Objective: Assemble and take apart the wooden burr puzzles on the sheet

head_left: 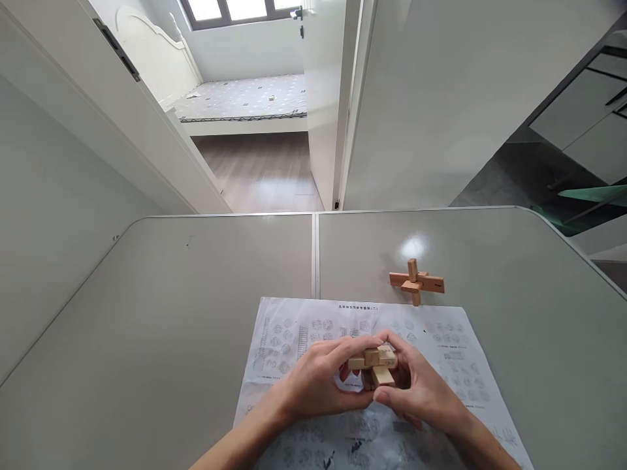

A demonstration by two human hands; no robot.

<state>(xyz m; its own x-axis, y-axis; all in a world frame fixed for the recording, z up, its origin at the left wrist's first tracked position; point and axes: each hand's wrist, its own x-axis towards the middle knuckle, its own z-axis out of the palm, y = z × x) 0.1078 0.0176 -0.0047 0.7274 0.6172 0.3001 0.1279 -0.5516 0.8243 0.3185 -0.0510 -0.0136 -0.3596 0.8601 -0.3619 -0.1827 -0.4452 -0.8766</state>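
Note:
Both of my hands grip a pale wooden interlocking puzzle (375, 367) just above a printed instruction sheet (294, 333). My left hand (321, 378) curls round its left side, thumb and fingers pinching the blocks. From the right, my right hand (416, 385) wraps the same puzzle, thumb underneath. A second, darker wooden cross-shaped puzzle (416, 282) stands on the table beyond the sheet, apart from both hands.
The grey table (147, 313) has a seam down its middle and rounded far corners. Behind it, an open doorway shows a wooden floor and a bed. White walls stand left and right; a dark cabinet is at the far right.

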